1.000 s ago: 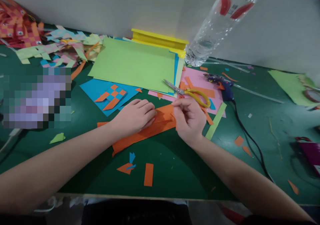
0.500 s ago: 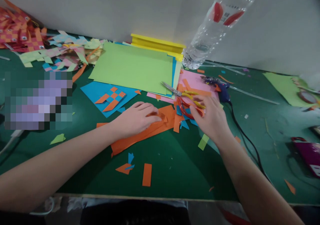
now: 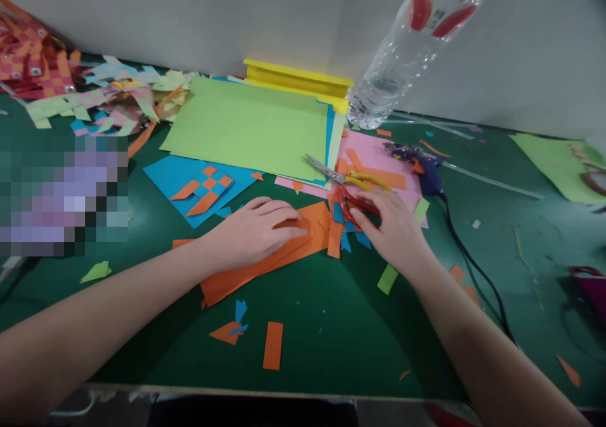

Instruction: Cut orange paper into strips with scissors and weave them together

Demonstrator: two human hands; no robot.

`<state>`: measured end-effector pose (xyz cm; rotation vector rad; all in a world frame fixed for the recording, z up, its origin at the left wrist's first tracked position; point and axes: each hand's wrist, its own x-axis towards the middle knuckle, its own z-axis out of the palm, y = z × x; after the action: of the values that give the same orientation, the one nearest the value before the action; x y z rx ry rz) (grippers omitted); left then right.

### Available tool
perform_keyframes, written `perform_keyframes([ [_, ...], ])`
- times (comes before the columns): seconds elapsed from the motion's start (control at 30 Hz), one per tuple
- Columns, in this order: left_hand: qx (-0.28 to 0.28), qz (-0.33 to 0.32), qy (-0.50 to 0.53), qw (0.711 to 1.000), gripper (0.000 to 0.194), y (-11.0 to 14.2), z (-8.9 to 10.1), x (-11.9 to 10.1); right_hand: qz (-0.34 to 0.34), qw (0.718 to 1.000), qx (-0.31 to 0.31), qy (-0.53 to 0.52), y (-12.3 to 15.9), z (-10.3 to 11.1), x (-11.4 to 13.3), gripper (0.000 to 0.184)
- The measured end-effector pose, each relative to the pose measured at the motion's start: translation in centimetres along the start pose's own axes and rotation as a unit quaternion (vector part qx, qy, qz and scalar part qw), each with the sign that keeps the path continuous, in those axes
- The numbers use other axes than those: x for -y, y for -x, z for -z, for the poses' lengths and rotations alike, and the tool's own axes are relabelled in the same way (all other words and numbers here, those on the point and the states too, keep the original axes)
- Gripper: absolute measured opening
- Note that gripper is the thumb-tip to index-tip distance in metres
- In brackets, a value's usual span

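Palm down, my left hand [image 3: 260,232] rests on folded orange paper [image 3: 312,225], its fingers extended over the sheet. My right hand [image 3: 395,228] has its thumb and fingers closed on the handles of scissors [image 3: 331,173]. Yellow and red handles show at the grip, partly hidden by the fingers, and the metal blades point left toward the green sheets. Under and beside the handles lie orange strips [image 3: 334,237] and blue scraps [image 3: 345,242]. Beyond my left hand, a woven orange-and-blue paper fish [image 3: 206,190] lies on blue paper [image 3: 163,171].
Stacked green paper [image 3: 250,127] lies before a yellow holder [image 3: 298,78] and a plastic bottle [image 3: 402,60]. A corded glue gun [image 3: 428,173] sits at right on pink paper. Woven paper pieces [image 3: 113,92] pile up at far left. An orange rectangle [image 3: 273,345] lies near the edge.
My right hand has shifted slightly left and closer around the scissors' handles. My left hand stays on the orange paper, with its fingers a little straighter. The view has moved slightly.
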<state>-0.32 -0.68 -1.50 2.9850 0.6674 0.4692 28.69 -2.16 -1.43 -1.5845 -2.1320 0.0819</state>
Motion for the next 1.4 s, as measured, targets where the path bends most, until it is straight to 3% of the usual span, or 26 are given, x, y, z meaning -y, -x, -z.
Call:
perform_keyframes([
  [0.17,-0.013,-0.008,-0.031,0.999,0.031,0.1,0.1,0.0,0.000,0.999,-0.031,0.014,-0.1,0.0,0.2,0.030],
  [0.4,-0.047,-0.021,-0.108,0.993,0.028,0.0,0.3,-0.4,-0.041,0.999,-0.019,0.015,-0.4,-0.3,-0.6,0.037],
  [0.5,-0.045,-0.005,-0.108,0.993,0.028,0.0,0.2,-0.3,-0.072,0.997,-0.008,0.017,-0.7,-0.4,-1.1,0.039],
  [0.83,-0.066,0.000,-0.109,0.992,0.022,-0.1,0.0,-0.3,-0.068,0.998,0.005,-0.003,-1.3,-0.4,-1.5,0.036],
  [1.07,-0.061,0.016,-0.091,0.994,0.023,0.1,-0.1,-0.1,-0.028,0.998,-0.058,-0.003,-1.0,-0.2,-0.3,0.031],
  [1.23,-0.061,0.023,-0.071,0.995,0.024,0.1,0.0,0.0,-0.020,0.989,-0.146,0.001,-0.9,0.6,0.0,0.018],
  [1.4,-0.067,0.024,-0.060,0.996,0.022,0.0,-0.1,0.0,0.037,0.992,-0.120,0.015,-0.7,0.7,0.2,0.014],
])
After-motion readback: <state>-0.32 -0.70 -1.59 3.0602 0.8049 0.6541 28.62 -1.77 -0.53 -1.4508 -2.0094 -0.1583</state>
